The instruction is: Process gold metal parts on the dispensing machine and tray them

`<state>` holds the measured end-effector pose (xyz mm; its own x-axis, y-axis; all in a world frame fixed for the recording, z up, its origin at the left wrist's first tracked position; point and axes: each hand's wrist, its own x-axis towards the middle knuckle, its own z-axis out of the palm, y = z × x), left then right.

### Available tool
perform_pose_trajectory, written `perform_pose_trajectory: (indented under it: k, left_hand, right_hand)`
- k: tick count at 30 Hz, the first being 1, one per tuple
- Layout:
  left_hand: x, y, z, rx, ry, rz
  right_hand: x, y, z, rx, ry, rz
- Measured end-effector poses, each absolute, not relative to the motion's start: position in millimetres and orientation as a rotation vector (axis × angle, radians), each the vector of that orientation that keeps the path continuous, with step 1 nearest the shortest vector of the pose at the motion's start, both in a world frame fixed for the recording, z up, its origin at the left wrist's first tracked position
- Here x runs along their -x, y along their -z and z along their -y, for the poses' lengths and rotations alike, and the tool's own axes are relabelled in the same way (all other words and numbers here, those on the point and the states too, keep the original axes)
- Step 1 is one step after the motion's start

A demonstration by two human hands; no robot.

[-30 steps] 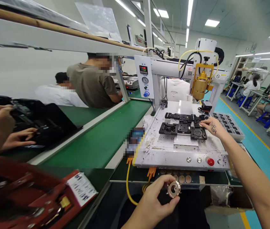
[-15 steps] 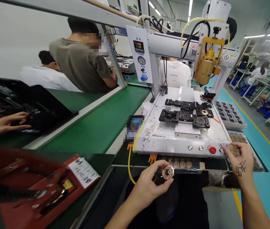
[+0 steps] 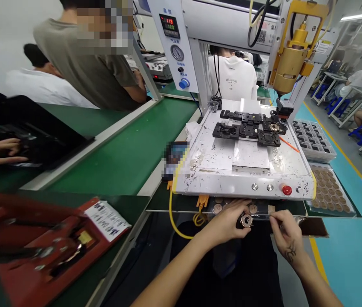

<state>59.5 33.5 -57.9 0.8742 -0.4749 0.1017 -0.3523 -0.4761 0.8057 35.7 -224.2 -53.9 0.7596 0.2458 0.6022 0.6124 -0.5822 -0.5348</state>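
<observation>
My left hand (image 3: pixel 228 222) pinches a rose-gold watch case (image 3: pixel 246 221) by its edge, below the front of the white machine. The case is round and has small lugs. My right hand (image 3: pixel 287 233) is to its right, thumb and forefinger pressed together at a beige tab (image 3: pixel 271 209) by the edge of a clear strip with round brown discs (image 3: pixel 253 208). Whether the fingertips grip the tab or only touch it, I cannot tell. A similar watch case (image 3: pixel 274 127) sits in a black fixture (image 3: pixel 248 130) on the machine bed.
The machine base (image 3: pixel 213 184) has buttons and a red stop knob (image 3: pixel 286 189). A brass press head (image 3: pixel 286 68) hangs above. At right are a compartment tray (image 3: pixel 313 140) and a disc sheet (image 3: pixel 328 187). A red hand press (image 3: pixel 50 251) stands left; a co-worker's hand (image 3: pixel 0 151) is beyond.
My right hand has left the knob at the machine's front right and come down leftward to the beige tab. My left hand has moved right with the watch case. The view has tilted down.
</observation>
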Motion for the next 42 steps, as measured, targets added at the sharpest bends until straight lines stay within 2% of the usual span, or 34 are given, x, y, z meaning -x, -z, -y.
perform_pose_trajectory:
  k: [5, 11, 26, 33, 38, 42]
  left_hand:
    - [-50, 63, -37, -2.131, 0.142, 0.705]
    - [-47, 56, -36, -2.073, 0.215, 0.615]
    - [-46, 48, -40, -2.084, 0.341, 0.603]
    - [-51, 40, -45, -2.061, 0.487, 0.575]
    - [-50, 41, -43, -2.030, 0.476, 0.503]
    - [-52, 48, -30, -2.032, 0.293, 0.452]
  right_hand:
    - [-53, 70, 210, 2.223, 0.439, 0.727]
    - [-69, 87, 199, 2.400, 0.336, 0.880]
    - [-70, 110, 200, 2.324, 0.705, 1.115]
    - [-49, 122, 206, 2.155, 0.713, 1.168]
    - [-18, 116, 214, 2.083, 0.615, 1.043]
    - [-14, 100, 221, 2.039, 0.514, 0.647]
